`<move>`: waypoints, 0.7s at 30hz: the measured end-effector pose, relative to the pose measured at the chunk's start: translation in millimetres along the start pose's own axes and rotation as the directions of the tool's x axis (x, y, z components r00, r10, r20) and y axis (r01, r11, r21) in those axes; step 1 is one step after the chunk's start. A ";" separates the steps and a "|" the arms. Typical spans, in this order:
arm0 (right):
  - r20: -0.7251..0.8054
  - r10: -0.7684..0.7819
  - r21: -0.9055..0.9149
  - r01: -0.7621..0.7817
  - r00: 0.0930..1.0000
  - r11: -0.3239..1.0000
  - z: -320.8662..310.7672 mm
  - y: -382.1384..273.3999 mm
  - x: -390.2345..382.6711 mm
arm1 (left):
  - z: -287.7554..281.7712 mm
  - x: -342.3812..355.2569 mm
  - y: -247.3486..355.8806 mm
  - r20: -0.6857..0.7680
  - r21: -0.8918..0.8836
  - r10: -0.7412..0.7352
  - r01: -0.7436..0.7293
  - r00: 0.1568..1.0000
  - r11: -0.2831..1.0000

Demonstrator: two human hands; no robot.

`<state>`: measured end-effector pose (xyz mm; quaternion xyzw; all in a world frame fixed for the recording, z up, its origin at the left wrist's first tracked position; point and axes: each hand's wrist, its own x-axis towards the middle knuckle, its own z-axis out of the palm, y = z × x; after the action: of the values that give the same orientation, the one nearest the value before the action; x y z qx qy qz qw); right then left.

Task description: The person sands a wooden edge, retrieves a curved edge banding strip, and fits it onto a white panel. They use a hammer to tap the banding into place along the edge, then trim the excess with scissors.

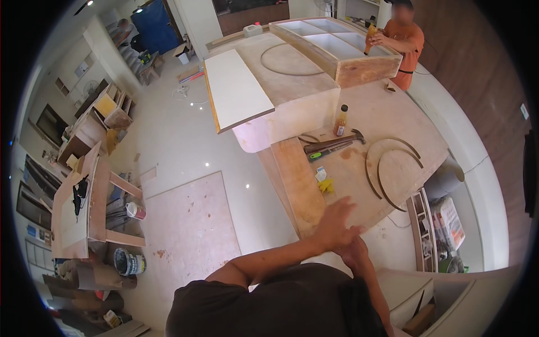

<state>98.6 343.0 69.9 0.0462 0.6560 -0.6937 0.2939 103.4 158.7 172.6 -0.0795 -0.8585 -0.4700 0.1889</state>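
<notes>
fingers of the left hand extended, blurred; right hand touching it

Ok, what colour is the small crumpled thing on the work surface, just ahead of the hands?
The crumpled thing is yellow; head view.

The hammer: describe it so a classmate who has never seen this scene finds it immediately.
On the wide wooden worktop, look near the upright amber bottle. The hammer lies between it and a green-handled tool, set apart by the curved metal head at its right end.
</notes>
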 end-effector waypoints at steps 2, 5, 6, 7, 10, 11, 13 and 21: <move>0.080 -0.087 -0.112 0.096 0.993 0.989 6.0 -12.6 -1.7 | 22.2 -10.5 20.1 0.073 -0.136 0.276 -0.265 0.958 0.955; 0.137 -0.060 0.348 0.009 0.989 0.938 8.2 -75.8 -33.5 | 44.5 -21.4 26.8 0.168 -0.164 0.583 -0.561 0.795 0.811; 0.166 -0.061 0.492 -0.029 0.984 0.870 10.7 -96.7 -46.3 | 47.1 -24.1 25.7 0.216 -0.135 0.654 -0.641 0.725 0.756; 0.171 -0.068 0.626 -0.056 0.983 0.777 6.8 -111.1 -57.0 | 55.7 -23.4 24.2 0.252 -0.161 0.639 -0.620 0.727 0.768; 0.159 -0.192 0.787 -0.006 0.968 0.617 -32.0 -110.8 -59.4 | 77.2 -27.9 11.5 0.325 -0.205 0.591 -0.555 0.738 0.806; 0.145 -0.249 0.807 0.032 0.958 0.590 -52.0 -108.9 -58.4 | 80.6 -32.9 6.7 0.387 -0.188 0.505 -0.470 0.772 0.863; -0.015 -0.335 0.734 0.238 0.942 0.637 -62.7 -120.7 -69.8 | 81.8 -40.3 -1.4 0.506 -0.132 0.319 -0.293 0.801 0.947; -0.046 -0.794 -0.735 0.518 0.606 0.438 -13.1 -93.1 -86.2 | 94.8 -37.8 -9.1 0.732 -0.511 -0.371 0.821 0.571 0.255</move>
<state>121.8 382.1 189.1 -0.1892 0.8606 -0.4497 -0.1464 111.5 234.6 104.3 0.0775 -0.5061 -0.8094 -0.2876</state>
